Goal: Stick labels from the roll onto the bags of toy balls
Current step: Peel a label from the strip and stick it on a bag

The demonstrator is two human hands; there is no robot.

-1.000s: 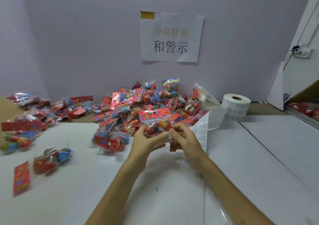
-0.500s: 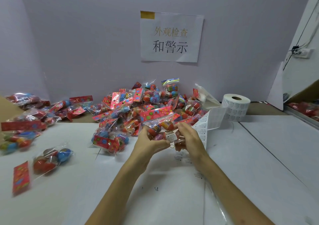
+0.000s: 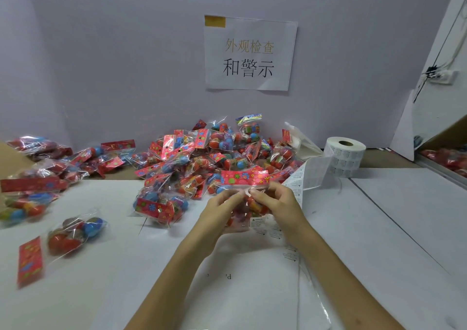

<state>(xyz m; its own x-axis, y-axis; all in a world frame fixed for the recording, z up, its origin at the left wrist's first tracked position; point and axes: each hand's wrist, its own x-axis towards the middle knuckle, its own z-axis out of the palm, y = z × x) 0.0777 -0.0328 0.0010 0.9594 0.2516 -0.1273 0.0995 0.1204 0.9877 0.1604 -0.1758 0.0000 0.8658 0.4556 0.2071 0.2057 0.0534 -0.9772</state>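
Head view: hands (image 3: 217, 212) (image 3: 276, 203) grip a bag (image 3: 243, 177), mostly covering its balls (image 3: 255, 204).

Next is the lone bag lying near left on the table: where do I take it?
Probably by its flat red header card, pinched from the near-left end with the left hand once it is free. The card lies flat and unobstructed; the balls bulge and would likely roll under a grip.

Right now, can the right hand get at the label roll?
Probably yes: between the right hand and the label roll lie only the roll's loose strip and bare table. But that hand now pinches a bag.
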